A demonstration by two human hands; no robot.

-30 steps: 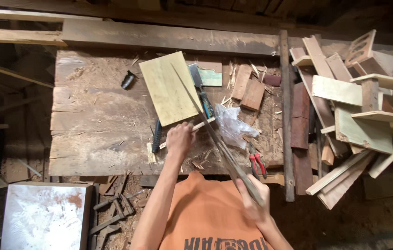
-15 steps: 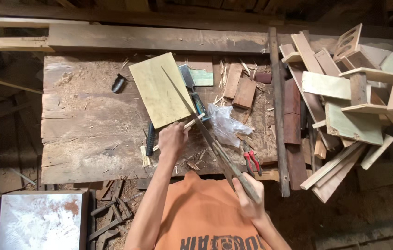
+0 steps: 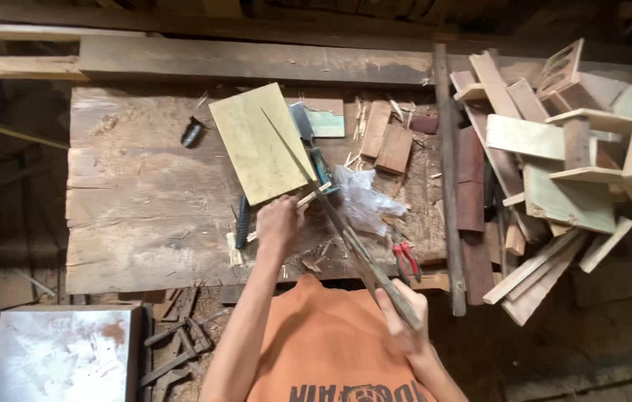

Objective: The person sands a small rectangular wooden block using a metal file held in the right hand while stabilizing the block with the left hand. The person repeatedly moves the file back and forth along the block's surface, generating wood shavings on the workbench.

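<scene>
Gripping the handle of a long machete (image 3: 331,208), the right hand (image 3: 399,321) was closed around it near the bench's front edge, the blade running up toward eleven o'clock across a pale yellow-green board (image 3: 260,145). The left hand (image 3: 279,223) was closed around a thin wooden stick (image 3: 310,198), holding it on the worn wooden workbench (image 3: 137,201) just where the blade crossed it. Crumpled clear plastic (image 3: 368,201) lay at three o'clock from the stick, red-handled pliers (image 3: 405,259) at five o'clock. A heap of wood offcuts (image 3: 562,164) stood well apart at three o'clock.
</scene>
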